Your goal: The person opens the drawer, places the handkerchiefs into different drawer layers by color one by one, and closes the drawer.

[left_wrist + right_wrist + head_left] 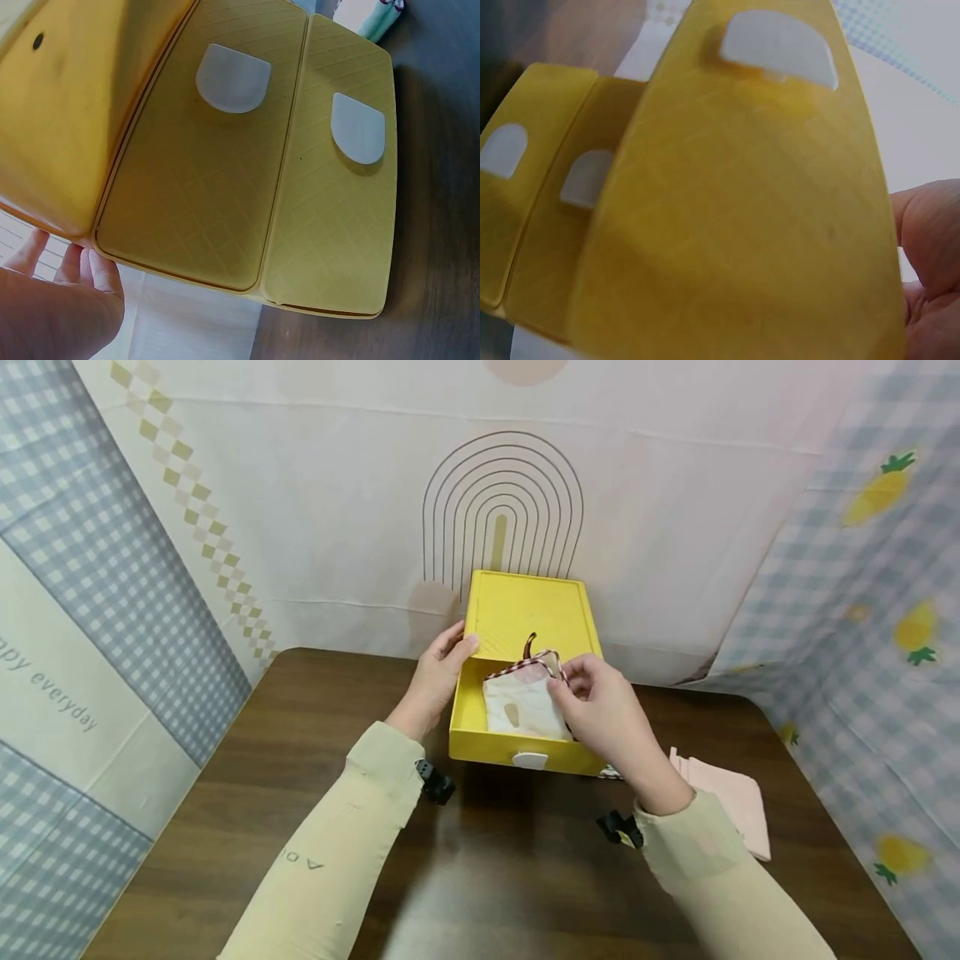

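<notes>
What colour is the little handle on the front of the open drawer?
White, on the yellow drawer; the handle shows best in the head view.

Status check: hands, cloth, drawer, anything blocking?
Left hand steadies yellow drawer unit. Right hand pinches folded cloth in open top drawer. Nothing blocking.

Pink cloth (731,802) partly behind right forearm, left hand (52,300) cut off by frame edge

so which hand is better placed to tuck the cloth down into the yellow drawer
Likely the right hand: it already pinches the folded cloth over the open yellow drawer. The left hand only rests on the drawer's side.
</notes>
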Motion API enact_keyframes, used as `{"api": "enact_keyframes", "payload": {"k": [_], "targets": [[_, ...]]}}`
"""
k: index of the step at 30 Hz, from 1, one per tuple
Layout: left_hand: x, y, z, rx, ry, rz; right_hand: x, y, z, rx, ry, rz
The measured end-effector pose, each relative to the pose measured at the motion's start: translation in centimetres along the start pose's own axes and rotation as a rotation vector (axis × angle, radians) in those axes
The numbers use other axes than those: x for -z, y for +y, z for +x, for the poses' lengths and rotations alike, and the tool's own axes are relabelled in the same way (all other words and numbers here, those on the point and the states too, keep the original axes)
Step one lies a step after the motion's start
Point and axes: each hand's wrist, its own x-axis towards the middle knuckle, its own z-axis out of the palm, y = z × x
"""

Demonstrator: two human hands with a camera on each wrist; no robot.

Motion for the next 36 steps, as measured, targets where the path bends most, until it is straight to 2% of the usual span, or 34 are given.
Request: {"api": "enact_keyframes", "payload": {"k": [4, 8, 12, 16, 27, 36], "targets": [[0.08, -0.09, 0.05, 0.003, 0.005, 0.005, -0.51, -0.61, 0.45, -0.013, -0.05, -0.041], [0.01, -0.06, -0.02, 0.007, -0.005, 0.009, -0.74, -0.79, 0.59, -0.044, -0.12, -0.194], [0.0, 0.05, -0.16, 0.007, -0.011, 0.01, -0.62, -0.83, 0.39, -0.062, -0.128, -0.318], [0.1, 0.12, -0.17, 0.003, -0.004, 0.007, -0.42, -0.91, 0.3, -0.048, -0.127, -0.338], [0.12, -0.1, -0.07, -0.008, -0.011, -0.01, 0.05, -0.87, 0.51, -0.098, -0.176, -0.423], [0.13, -0.08, -0.04, -0.006, -0.011, -0.005, -0.2, -0.38, 0.56, -0.019, -0.082, -0.426]]}}
